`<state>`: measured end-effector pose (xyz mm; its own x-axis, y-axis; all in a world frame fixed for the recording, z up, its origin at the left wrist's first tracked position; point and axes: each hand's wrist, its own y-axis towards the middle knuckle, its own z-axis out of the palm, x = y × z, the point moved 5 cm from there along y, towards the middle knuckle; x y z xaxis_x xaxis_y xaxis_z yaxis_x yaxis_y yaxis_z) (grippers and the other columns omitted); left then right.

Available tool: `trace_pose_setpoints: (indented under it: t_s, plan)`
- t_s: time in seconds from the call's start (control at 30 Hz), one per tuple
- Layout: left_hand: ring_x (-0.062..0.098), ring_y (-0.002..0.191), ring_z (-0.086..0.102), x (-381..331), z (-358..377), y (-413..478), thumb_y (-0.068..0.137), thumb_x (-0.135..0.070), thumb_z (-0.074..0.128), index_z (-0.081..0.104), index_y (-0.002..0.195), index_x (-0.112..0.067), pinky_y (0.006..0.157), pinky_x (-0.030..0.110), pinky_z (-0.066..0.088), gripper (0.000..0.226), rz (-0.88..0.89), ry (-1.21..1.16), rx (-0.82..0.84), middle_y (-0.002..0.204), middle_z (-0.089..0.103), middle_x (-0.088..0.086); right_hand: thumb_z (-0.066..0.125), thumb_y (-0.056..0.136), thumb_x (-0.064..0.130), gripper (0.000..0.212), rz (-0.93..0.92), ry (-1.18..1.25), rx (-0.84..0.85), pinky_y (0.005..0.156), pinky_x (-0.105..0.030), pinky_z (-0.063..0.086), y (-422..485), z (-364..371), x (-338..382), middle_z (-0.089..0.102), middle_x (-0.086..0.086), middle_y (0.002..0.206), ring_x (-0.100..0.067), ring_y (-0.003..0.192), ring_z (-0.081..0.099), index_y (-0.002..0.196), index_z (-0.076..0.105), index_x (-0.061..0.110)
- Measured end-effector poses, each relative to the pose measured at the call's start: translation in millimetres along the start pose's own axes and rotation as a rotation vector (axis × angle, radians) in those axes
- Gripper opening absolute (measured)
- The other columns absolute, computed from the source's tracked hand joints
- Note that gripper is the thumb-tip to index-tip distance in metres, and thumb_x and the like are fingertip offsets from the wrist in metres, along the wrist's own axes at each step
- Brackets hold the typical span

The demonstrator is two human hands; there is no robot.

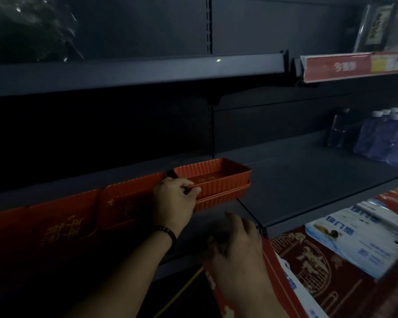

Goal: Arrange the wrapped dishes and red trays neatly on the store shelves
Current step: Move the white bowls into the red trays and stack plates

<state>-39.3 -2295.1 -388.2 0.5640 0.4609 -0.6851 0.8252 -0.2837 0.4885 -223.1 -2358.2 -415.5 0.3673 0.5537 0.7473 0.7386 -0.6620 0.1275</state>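
A person's left hand (174, 198) pinches the near-left rim of a ribbed red tray (213, 177), thumb outside and fingers curled over the lip. The tray sits nested in a second red tray (221, 199) on the dim middle shelf (308, 175). The right hand (237, 255) hovers low and blurred near the shelf's front edge, above a red printed bag (308, 260); whether it holds anything cannot be told. The one-corner grip looks the likeliest source of trouble, since a pull could tilt the top tray or drag the lower one toward the edge. To the left, a row of red trays (62, 223) leans along the front of the shelf, close enough that a careless push might knock it. Open room lies to the right, across bare shelf toward the blue bottles (381, 138) at the far end. The shelf above hangs low over the stack, and wrapped dishes (30, 28) glint on it at far left.
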Motion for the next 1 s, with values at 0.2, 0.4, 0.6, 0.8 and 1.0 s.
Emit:
trace_pose_setpoints:
  t_s: [0.2,0.4,0.6,0.8,1.0]
  plan:
    - [0.013,0.095,0.072,-1,5,3,0.092,-0.029,0.083,0.08,0.099,-0.021,0.08,0.028,0.063,0.012,0.035,0.084,0.036,0.112,0.071,-0.002,0.065,0.097,0.04,0.073,-0.051,0.001,0.014,0.122,-0.038,0.033,-1,6,5,0.028,0.009,0.158,-0.016,0.148,0.024,0.16,0.028,0.036]
    - [0.01,0.083,0.075,0,5,6,0.091,-0.029,0.084,0.081,0.09,-0.018,0.073,0.028,0.066,0.011,0.011,0.196,0.141,0.088,0.076,-0.008,0.066,0.096,0.041,0.074,-0.096,0.016,0.033,0.121,-0.037,0.035,0,16,14,0.03,0.009,0.155,-0.015,0.145,0.024,0.159,0.029,0.034]
    - [0.01,0.089,0.073,-1,5,4,0.094,-0.034,0.08,0.082,0.094,-0.02,0.079,0.032,0.066,0.014,0.061,0.251,0.289,0.098,0.076,-0.006,0.065,0.096,0.042,0.068,-0.1,-0.017,0.03,0.118,-0.034,0.037,1,19,12,0.032,0.01,0.152,-0.013,0.141,0.027,0.155,0.032,0.037]
    - [0.013,0.109,0.064,3,-19,-11,0.099,-0.027,0.073,0.076,0.12,-0.023,0.086,0.027,0.059,0.022,0.26,0.303,0.299,0.127,0.061,-0.005,0.062,0.097,0.039,0.064,-0.092,-0.074,0.011,0.114,-0.035,0.04,1,25,12,0.037,0.006,0.15,-0.018,0.138,0.032,0.155,0.034,0.033]
    - [0.008,0.099,0.061,10,-83,-34,0.1,-0.039,0.065,0.074,0.108,-0.031,0.079,0.029,0.058,0.015,0.398,0.463,0.32,0.113,0.057,-0.014,0.057,0.099,0.045,0.065,-0.125,-0.161,0.093,0.115,-0.04,0.038,-2,42,29,0.037,0.001,0.155,-0.025,0.141,0.033,0.157,0.032,0.031]
